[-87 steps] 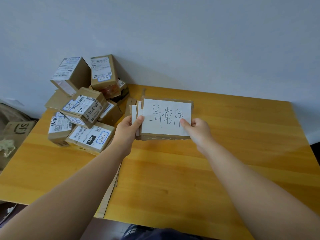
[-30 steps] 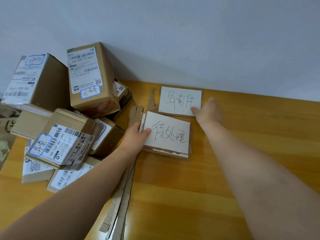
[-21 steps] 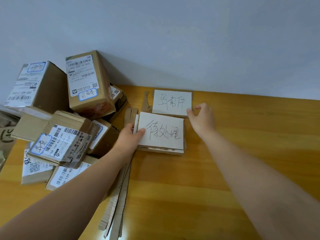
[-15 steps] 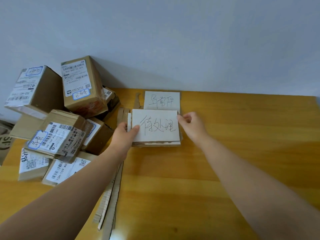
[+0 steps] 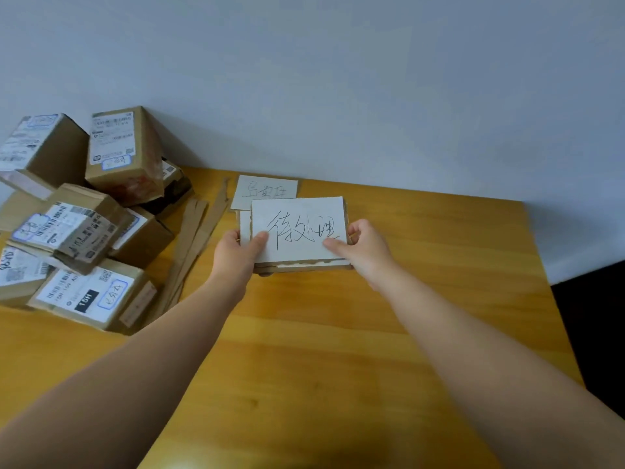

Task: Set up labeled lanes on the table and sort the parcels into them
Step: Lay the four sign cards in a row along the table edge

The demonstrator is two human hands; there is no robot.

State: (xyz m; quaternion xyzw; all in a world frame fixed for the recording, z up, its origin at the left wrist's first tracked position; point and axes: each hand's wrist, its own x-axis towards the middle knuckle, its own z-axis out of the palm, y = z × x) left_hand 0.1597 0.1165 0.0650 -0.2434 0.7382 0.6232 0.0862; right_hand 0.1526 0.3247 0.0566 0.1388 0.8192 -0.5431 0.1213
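Now we are facing the surface (image 5: 338, 360), parcels (image 5: 84, 292) heaping at its left; near its far middle, our left hand (image 5: 236, 257) and right hand (image 5: 367, 250) are gripping the card stack (image 5: 301, 214), fingers (image 5: 260, 239) pinching its side edges, a second card (image 5: 267, 191) lying just behind.

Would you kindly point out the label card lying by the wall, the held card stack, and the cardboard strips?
label card (image 5: 267, 191): head view, its written face.
card stack (image 5: 299, 228): head view, top card's face.
cardboard strips (image 5: 191, 238): head view, mid-length.
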